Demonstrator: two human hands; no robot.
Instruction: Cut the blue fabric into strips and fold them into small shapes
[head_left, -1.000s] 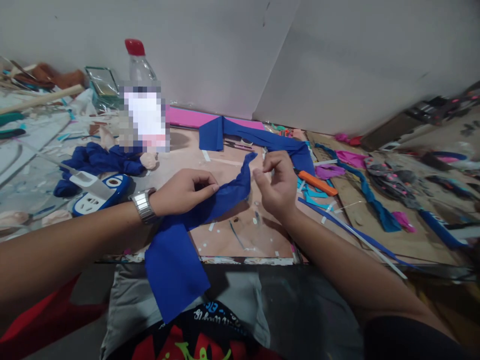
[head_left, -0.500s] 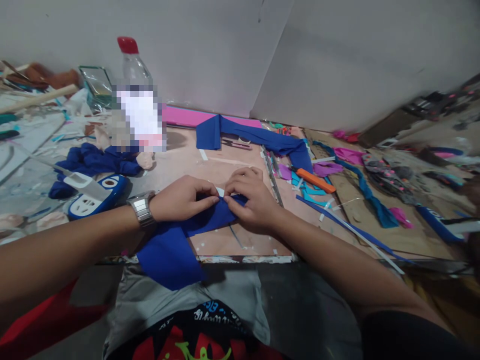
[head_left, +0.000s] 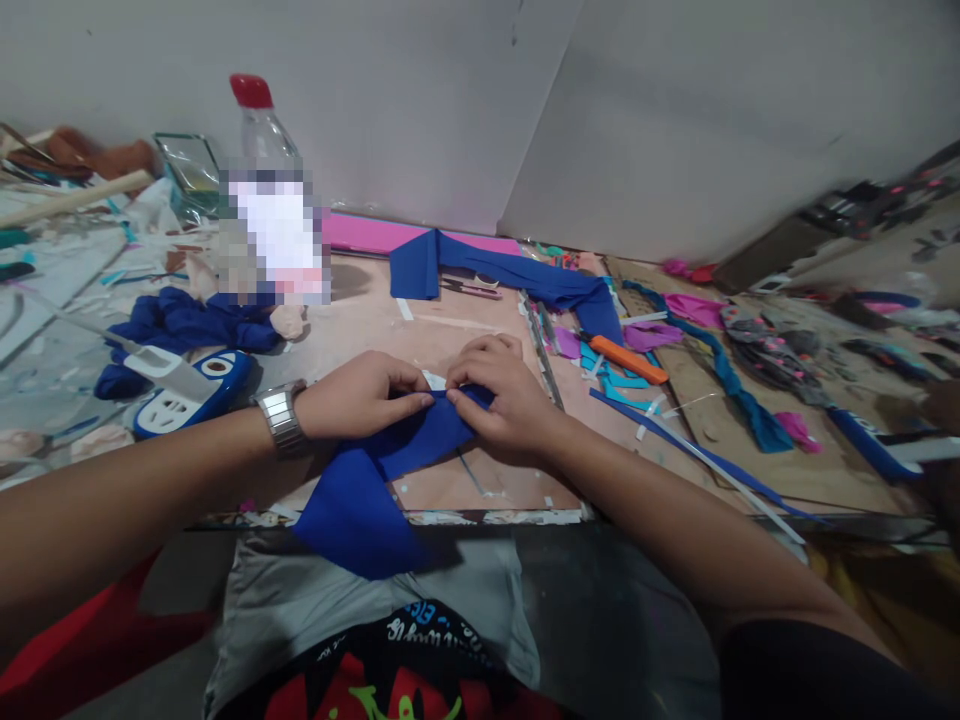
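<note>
A strip of blue fabric (head_left: 424,440) lies across the near part of the table, its left end hanging over the front edge. My left hand (head_left: 367,395), with a metal watch (head_left: 281,418) on the wrist, pinches the strip's upper edge between thumb and fingers. Close by on the right, my right hand (head_left: 502,395) grips the same edge, thumb on top. Between the fingertips a small white piece (head_left: 434,381) shows along the fabric edge; most of it is hidden. A second blue strip (head_left: 517,270) lies folded farther back.
An orange utility knife (head_left: 628,360) rests on scraps at the right. Behind stands a red-capped bottle (head_left: 270,140). A blue-and-white power strip (head_left: 187,395) and crumpled dark-blue fabric (head_left: 187,325) lie left. A thin white strip (head_left: 727,480) crosses the table at right.
Both hands keep hold of the blue fabric and stay almost in place. The fabric's hanging end has swung slightly right and curled.
</note>
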